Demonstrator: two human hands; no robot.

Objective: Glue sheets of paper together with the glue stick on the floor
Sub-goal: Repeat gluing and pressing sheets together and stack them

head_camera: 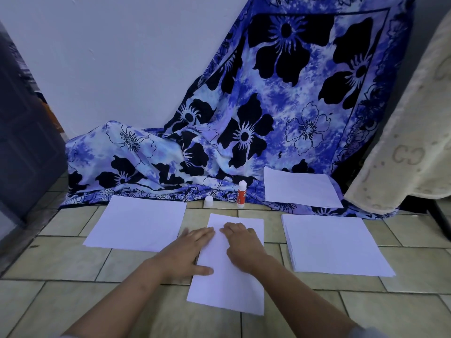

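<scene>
The left hand [189,250] lies flat, fingers straight, on the middle sheet [227,291] on the floor [73,264]. The right hand [240,247] presses it too, fingers perhaps slightly bent. The glue stick [241,194] stands uncapped just beyond.

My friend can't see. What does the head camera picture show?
A person's left hand and right hand press on a white sheet lying on the tiled floor. Behind it stand a glue stick and a small white cap, with a left sheet, a right stack, and a far sheet on a blue flowered cloth.
</scene>
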